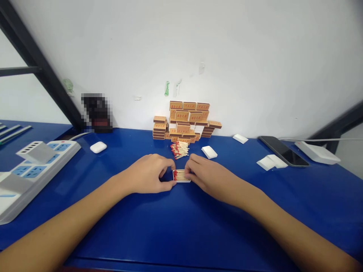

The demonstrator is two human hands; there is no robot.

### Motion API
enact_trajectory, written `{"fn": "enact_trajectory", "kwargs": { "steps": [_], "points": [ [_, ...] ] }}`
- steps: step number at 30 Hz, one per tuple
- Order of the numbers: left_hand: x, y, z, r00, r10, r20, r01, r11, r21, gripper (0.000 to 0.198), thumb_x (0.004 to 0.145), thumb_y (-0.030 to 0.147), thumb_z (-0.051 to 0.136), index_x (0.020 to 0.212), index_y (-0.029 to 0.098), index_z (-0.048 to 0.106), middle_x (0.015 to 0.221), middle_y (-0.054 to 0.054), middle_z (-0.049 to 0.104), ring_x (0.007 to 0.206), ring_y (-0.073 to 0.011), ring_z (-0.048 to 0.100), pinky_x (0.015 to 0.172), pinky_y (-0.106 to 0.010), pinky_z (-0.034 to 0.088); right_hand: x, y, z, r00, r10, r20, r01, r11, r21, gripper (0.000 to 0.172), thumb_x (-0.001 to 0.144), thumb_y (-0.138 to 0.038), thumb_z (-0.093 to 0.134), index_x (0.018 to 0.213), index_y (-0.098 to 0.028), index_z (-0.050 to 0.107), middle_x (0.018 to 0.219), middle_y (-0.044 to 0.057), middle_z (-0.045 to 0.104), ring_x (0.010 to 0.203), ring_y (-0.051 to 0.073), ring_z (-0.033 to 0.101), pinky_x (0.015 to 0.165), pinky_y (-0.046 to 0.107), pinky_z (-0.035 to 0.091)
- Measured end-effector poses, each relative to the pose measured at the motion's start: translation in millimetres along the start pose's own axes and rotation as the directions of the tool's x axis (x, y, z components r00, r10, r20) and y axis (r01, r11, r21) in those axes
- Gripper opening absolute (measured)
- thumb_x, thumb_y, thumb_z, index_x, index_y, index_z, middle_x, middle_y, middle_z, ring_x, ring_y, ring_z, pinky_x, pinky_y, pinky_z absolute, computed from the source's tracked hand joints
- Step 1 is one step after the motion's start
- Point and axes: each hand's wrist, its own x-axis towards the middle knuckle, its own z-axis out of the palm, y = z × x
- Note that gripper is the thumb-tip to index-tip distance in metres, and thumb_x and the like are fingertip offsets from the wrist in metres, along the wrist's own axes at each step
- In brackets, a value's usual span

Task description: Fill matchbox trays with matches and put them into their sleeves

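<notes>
Blue tabletop (176, 226), centre of frame: small white matchbox tray (184, 181), lying flat, open side up. Inside, a layer of pale wooden matches (181, 174), sticks running roughly left to right, red heads bunched at the left end. Left hand (150, 172): thumb and index finger closed on the tray's left end, thumb at the near corner, index at the far one. Right hand (210, 175): fingers curled, thumb and fingertips over the tray's right part; cannot tell whether a match is pinched.

Left of frame: white power strip (42, 177) with blue socket faces.

Just beyond the tray: loose heap of matches (180, 150), heads mostly to the left. Right of the heap, a white inner tray (210, 152); farther right, two more white pieces (266, 163) touching, near a dark smartphone (283, 151).

Beyond the heap, at the wall: stepped stack of matchboxes (183, 128), orange-yellow labels, dark striking sides. Labels carry red Chinese characters; the larger ones look like 安全火柴, too small to be certain.

Background: white wall (255, 68) with a green smear (166, 88).
</notes>
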Motion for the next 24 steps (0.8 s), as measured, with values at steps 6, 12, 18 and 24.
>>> {"fn": "enact_trajectory", "kwargs": {
  "steps": [6, 12, 18, 24],
  "points": [
    [0.4, 1.2, -1.2, 1.0, 0.0, 0.004, 0.0, 1.0, 0.005, 0.024, 0.083, 0.039, 0.072, 0.098, 0.021, 0.073, 0.068, 0.003, 0.064, 0.058, -0.0129, 0.055, 0.055, -0.028, 0.034, -1.0, 0.8, -1.8, 1.0, -0.005, -0.001, 0.005, 0.99, 0.138, 0.011, 0.104, -0.016, 0.053, 0.097, -0.019, 0.06, 0.1, 0.004, 0.06, 0.076, 0.014, 0.057, 0.067, 0.028, 0.043],
    [-0.3, 0.9, -1.1, 1.0, 0.013, -0.01, -0.013, 1.0, 0.007, 0.024, 0.084, 0.04, 0.072, 0.097, 0.021, 0.073, 0.07, 0.003, 0.065, 0.059, -0.0131, 0.055, 0.055, -0.028, 0.033, -0.6, -0.4, 1.9, 0.999, 0.021, -0.038, -0.014, 0.984, 0.175, 0.01, 0.103, -0.016, 0.053, 0.097, -0.02, 0.06, 0.101, 0.003, 0.061, 0.077, 0.014, 0.057, 0.068, 0.027, 0.042],
    [-1.0, 0.3, 0.5, 1.0, 0.02, -0.013, -0.019, 1.0, 0.008, 0.024, 0.083, 0.04, 0.073, 0.1, 0.022, 0.073, 0.069, 0.004, 0.064, 0.059, -0.0131, 0.055, 0.055, -0.028, 0.033, 2.7, 14.7, -4.8, 0.994, 0.075, -0.079, -0.065, 0.99, 0.122, 0.011, 0.102, -0.023, 0.056, 0.094, -0.021, 0.064, 0.097, 0.003, 0.063, 0.077, 0.015, 0.059, 0.068, 0.028, 0.043],
    [-1.6, -1.7, -1.3, 1.0, 0.012, -0.005, -0.012, 1.0, 0.005, 0.027, 0.085, 0.042, 0.07, 0.102, 0.021, 0.074, 0.069, 0.003, 0.065, 0.058, -0.0135, 0.055, 0.055, -0.028, 0.034, -6.4, 66.9, -14.9, 0.886, 0.373, -0.276, -0.44, 0.864, -0.243, 0.037, 0.094, -0.056, 0.066, 0.099, -0.019, 0.064, 0.1, 0.012, 0.069, 0.092, 0.029, 0.065, 0.069, 0.036, 0.045]
  ]
}}
